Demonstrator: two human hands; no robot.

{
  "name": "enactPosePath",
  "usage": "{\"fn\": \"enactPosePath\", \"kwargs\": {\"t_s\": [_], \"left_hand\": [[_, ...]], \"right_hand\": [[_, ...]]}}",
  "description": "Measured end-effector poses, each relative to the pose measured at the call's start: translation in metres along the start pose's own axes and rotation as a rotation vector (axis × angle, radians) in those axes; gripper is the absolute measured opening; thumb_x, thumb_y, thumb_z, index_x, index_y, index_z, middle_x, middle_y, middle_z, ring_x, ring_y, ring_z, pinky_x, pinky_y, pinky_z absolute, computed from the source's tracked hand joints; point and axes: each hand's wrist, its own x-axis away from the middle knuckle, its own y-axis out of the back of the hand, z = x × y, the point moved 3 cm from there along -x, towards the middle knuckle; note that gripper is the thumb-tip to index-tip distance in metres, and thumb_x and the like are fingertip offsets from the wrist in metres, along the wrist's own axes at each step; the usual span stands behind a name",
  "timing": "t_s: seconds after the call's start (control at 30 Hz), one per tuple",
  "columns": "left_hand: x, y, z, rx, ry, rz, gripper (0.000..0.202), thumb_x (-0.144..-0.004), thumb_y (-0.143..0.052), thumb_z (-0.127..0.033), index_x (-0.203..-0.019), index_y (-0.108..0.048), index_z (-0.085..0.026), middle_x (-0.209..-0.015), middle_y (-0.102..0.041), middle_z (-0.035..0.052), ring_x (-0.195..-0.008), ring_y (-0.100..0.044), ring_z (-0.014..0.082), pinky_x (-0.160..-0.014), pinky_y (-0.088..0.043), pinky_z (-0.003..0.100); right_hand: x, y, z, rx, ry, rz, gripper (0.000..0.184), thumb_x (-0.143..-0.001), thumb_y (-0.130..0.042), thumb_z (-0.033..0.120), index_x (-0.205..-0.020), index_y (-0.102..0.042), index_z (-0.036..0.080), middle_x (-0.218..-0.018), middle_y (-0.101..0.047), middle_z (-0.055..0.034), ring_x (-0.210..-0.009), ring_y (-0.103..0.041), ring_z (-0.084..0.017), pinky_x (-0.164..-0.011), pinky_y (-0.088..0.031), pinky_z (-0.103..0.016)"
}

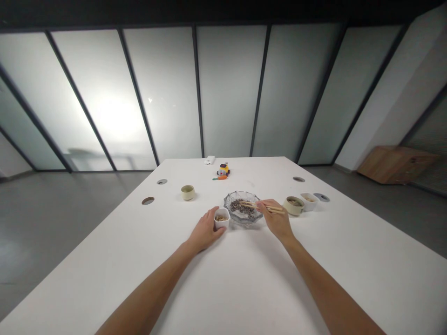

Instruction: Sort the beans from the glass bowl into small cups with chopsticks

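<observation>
My left hand (206,230) is wrapped around the side of a small white cup (222,223), which has light brown pieces in it. Just right of that cup stands a clear glass bowl (246,219) with dark, seed-like bits (240,209) inside. My right hand (275,218) grips a pair of wooden chopsticks (273,209), their tips down among the dark bits. Whether anything is pinched between the tips is too small to make out. Beside my right hand are a pale green cup (294,207) with pieces in it and another white cup (309,202) holding light pieces.
A pale green cup (187,192) stands at the left on the white table (223,284). Farther back lie a yellow toy vehicle (223,169), an orange carrot-like item (220,177) and a white box-like object (210,160). Round cable holes (148,200) sit near both side edges.
</observation>
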Motion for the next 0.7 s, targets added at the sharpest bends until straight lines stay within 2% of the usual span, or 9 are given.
{"fn": "enactPosePath", "kwargs": {"t_s": [0.2, 0.4, 0.57, 0.7], "left_hand": [[0.000, 0.000, 0.000, -0.002, -0.003, 0.007, 0.074, -0.092, -0.074, -0.033, -0.159, -0.046, -0.018, -0.155, -0.062, 0.0173, -0.142, -0.061, 0.0344, -0.123, -0.047, 0.051], [0.000, 0.001, -0.001, 0.004, 0.010, 0.008, 0.074, -0.091, -0.074, -0.032, -0.159, -0.047, -0.017, -0.151, -0.064, 0.0184, -0.137, -0.064, 0.0355, -0.120, -0.048, 0.052], [0.000, 0.000, -0.001, 0.005, 0.004, 0.013, 0.074, -0.092, -0.074, -0.030, -0.159, -0.045, -0.017, -0.149, -0.065, 0.0177, -0.133, -0.066, 0.0345, -0.118, -0.050, 0.051], [0.001, 0.000, -0.002, -0.012, -0.005, 0.009, 0.074, -0.092, -0.074, -0.029, -0.159, -0.045, -0.017, -0.153, -0.063, 0.0182, -0.135, -0.065, 0.0348, -0.119, -0.049, 0.051]], "right_hand": [[0.001, 0.000, -0.007, 0.058, -0.020, -0.021, 0.065, -0.100, -0.053, 0.080, -0.080, -0.079, 0.024, -0.085, -0.080, -0.0112, -0.080, -0.075, -0.028, -0.075, -0.060, -0.042], [-0.001, 0.005, -0.002, 0.066, -0.014, -0.075, 0.061, -0.102, -0.054, 0.077, -0.080, -0.078, 0.024, -0.086, -0.080, -0.0107, -0.080, -0.075, -0.027, -0.075, -0.061, -0.041], [-0.005, 0.012, -0.001, 0.078, -0.058, -0.133, 0.066, -0.099, -0.054, 0.081, -0.082, -0.078, 0.022, -0.086, -0.080, -0.0116, -0.077, -0.077, -0.027, -0.073, -0.062, -0.041], [-0.005, 0.011, -0.005, 0.093, -0.072, -0.117, 0.070, -0.097, -0.051, 0.085, -0.081, -0.078, 0.022, -0.086, -0.081, -0.0131, -0.077, -0.077, -0.028, -0.071, -0.062, -0.041]]}}
